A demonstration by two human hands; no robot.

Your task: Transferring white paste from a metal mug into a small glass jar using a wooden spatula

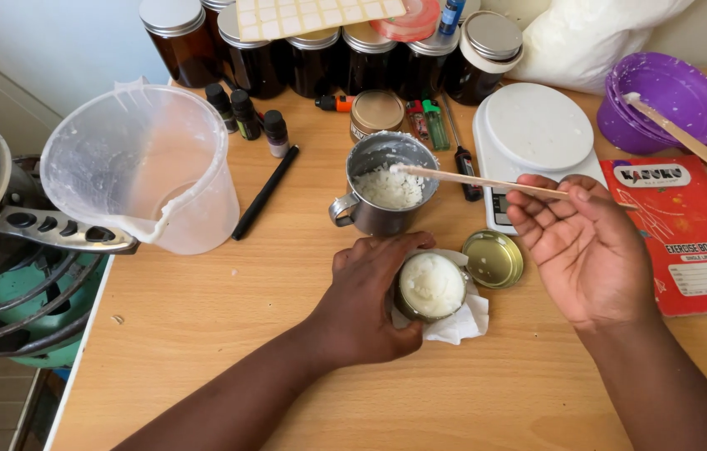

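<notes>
Two hands: left (367,296) grips a wax-filled jar (430,286) (base hidden), right (580,242) pinches a wooden stick (478,179).

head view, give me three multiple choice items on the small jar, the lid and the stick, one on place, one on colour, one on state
1. Where is the gold lid?
A. on the small jar
B. on the table right of the small jar
C. in the metal cup

2. What colour is the bowl at the far right?
A. purple
B. green
C. black

3. How is the small jar?
A. open, filled with white stuff
B. lidded
C. tipped over

Answers: 1 B, it lies flat beside the jar. 2 A, its rim and inside are purple. 3 A, the left hand grips it upright while the right hand holds the wooden stick over the metal cup.
</notes>
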